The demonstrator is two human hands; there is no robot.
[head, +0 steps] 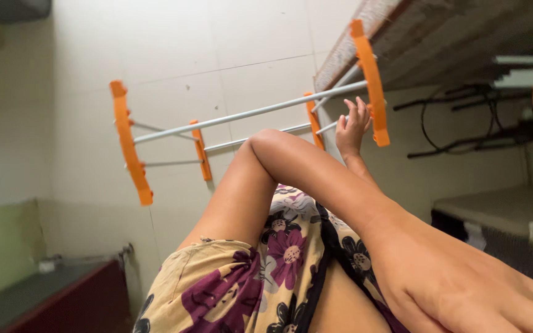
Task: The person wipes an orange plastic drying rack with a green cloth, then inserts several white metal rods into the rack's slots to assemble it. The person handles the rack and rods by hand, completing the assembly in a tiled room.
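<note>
A wall-mounted drying rack [248, 114] has grey rods between curved orange end pieces. My right hand [351, 125] reaches up to its right orange end piece [371, 80], fingers spread and touching the rods there, gripping nothing. My left arm, in a floral sleeve [235, 283], bends at the elbow [266, 139] across the view. My left hand [464, 290] lies very close to the camera at the bottom right, back facing me. Its fingers run out of the frame, so whether it holds anything is hidden.
Pale wall tiles [174, 49] back the rack. A brown slab or shelf [439, 37] juts out at the top right, with black cables [464, 117] below it. A dark red cabinet [75, 302] sits bottom left and a grey counter [501, 209] at the right.
</note>
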